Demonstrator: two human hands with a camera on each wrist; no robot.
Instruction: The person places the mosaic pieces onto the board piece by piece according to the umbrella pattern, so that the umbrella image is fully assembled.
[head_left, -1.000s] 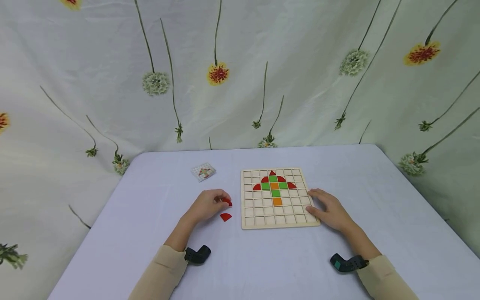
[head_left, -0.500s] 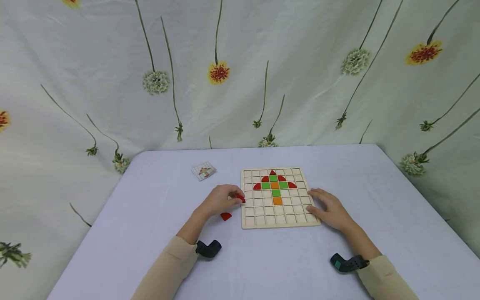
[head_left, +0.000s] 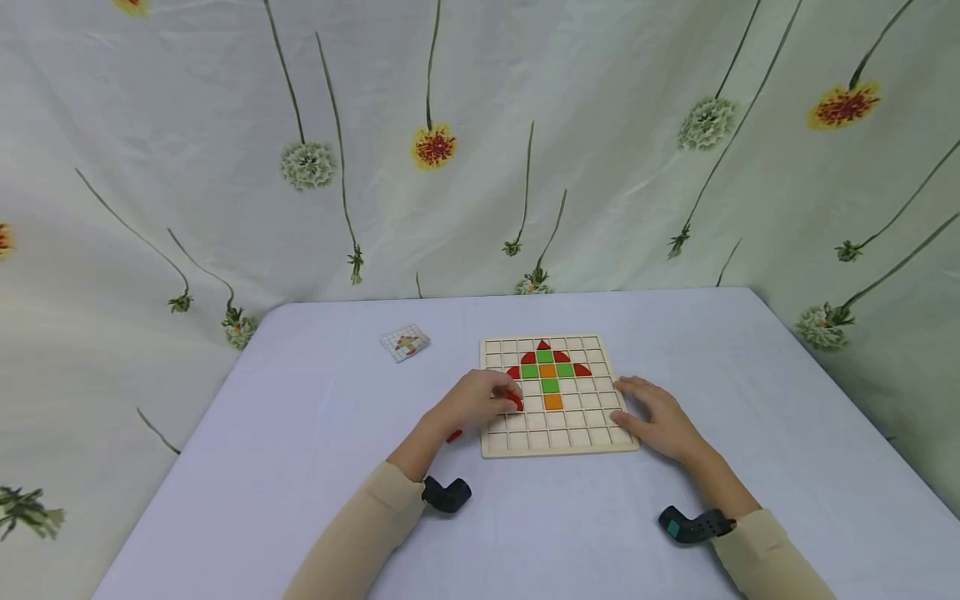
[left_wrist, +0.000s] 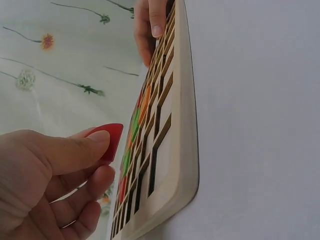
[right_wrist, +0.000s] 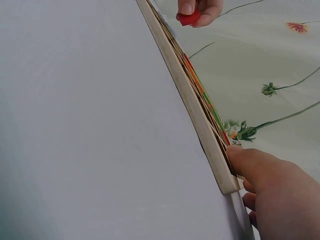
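Between its thumb and fingers my left hand [head_left: 474, 398] pinches a red quarter-circle tile [left_wrist: 114, 142], slightly above the left part of a wooden grid board [head_left: 558, 451]. Red, green and orange tiles on the board form an arrow-like shape, with an orange square [head_left: 552, 402] lowest and a green square [head_left: 550, 386] above it. My right hand [head_left: 660, 418] rests at the board's right edge, its thumb [right_wrist: 245, 159] on the rim and the other fingers beside it. Another red tile [head_left: 453, 436] lies on the table, partly hidden by my left wrist.
A small pattern card [head_left: 405, 342] showing a similar coloured figure lies behind the left hand. The table has a white cloth [head_left: 570, 525], and a flower-printed curtain [head_left: 480, 208] hangs behind it. Each wrist wears a black band.
My left hand has carried the red tile rightward from the table to over the board's left part. The other red tile has become partly covered. My right hand has stayed in place.
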